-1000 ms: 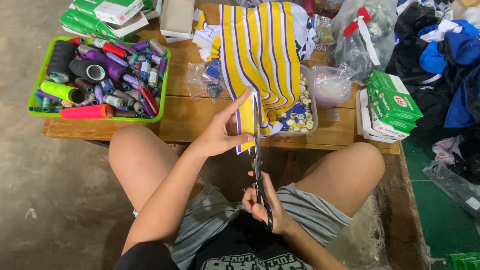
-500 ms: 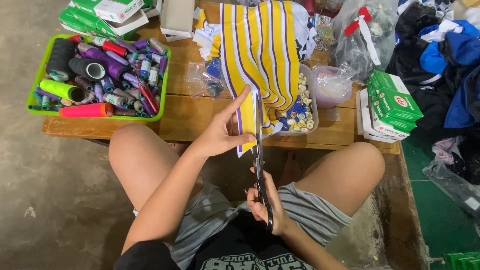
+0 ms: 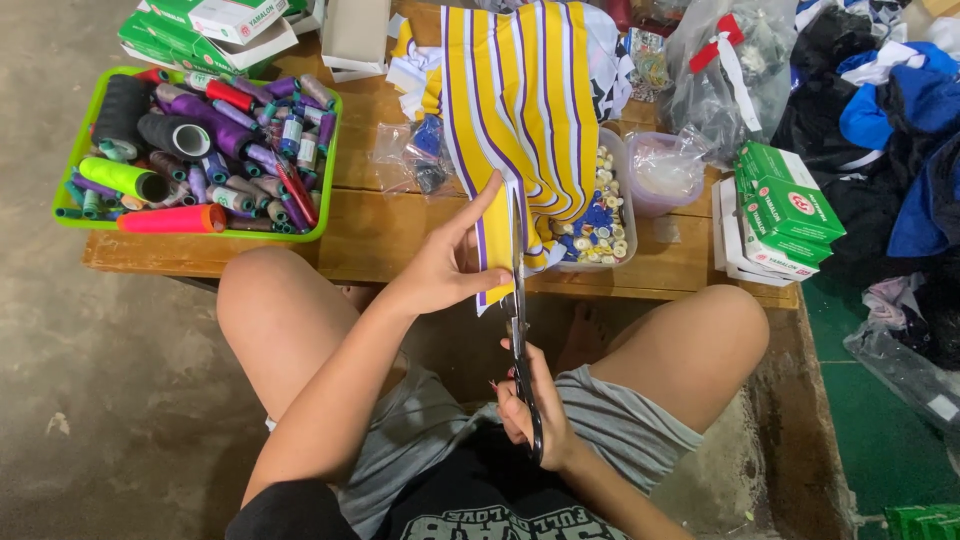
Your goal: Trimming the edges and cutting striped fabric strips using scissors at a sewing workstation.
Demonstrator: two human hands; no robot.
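Observation:
A yellow fabric with purple and white stripes (image 3: 520, 95) hangs over the wooden table's front edge (image 3: 390, 240). My left hand (image 3: 445, 265) pinches its lower corner between thumb and fingers. My right hand (image 3: 530, 415) grips the handles of black scissors (image 3: 518, 300), whose blades point up into the fabric along a stripe near my left fingers. Both hands sit between my bare knees.
A green tray (image 3: 70, 215) of thread spools stands at the table's left. A clear box of buttons (image 3: 600, 215) lies behind the fabric, with plastic bags (image 3: 720, 90), green-and-white boxes (image 3: 785, 205) and a pile of dark clothes (image 3: 890, 130) to the right.
The scissors have edged slightly up along the fabric. My left hand keeps its hold on the corner.

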